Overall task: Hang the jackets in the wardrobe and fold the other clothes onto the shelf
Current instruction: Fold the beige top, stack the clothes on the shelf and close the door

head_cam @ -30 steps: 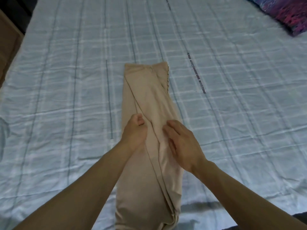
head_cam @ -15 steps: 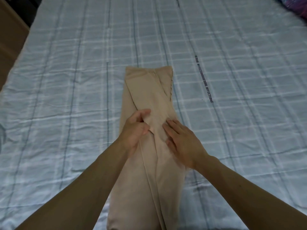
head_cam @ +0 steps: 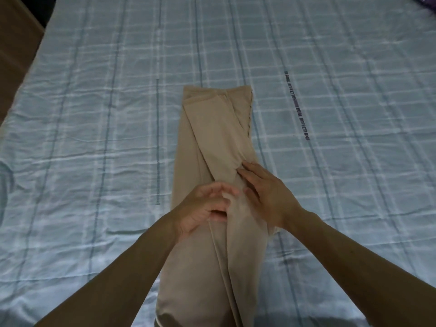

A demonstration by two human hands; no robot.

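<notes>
A beige garment (head_cam: 212, 138), folded into a long narrow strip, lies along the middle of the bed and runs from the far end towards me. My left hand (head_cam: 203, 206) is at the strip's middle, its fingers curled round a raised fold of the cloth. Just to its right, my right hand (head_cam: 266, 192) lies flat on the garment with straight fingers pressing the right side down. The near end of the garment runs out of view at the bottom edge.
The bed is covered by a light blue checked sheet (head_cam: 94, 138) with a line of dark printed text (head_cam: 297, 106) right of the garment. A brown wooden piece of furniture (head_cam: 14, 43) stands past the bed's left edge. A purple patterned cloth (head_cam: 428, 3) shows at the top right corner.
My left hand has slid a little towards me along the garment and lifted a fold of it. My right hand has stayed pressed flat on the right side.
</notes>
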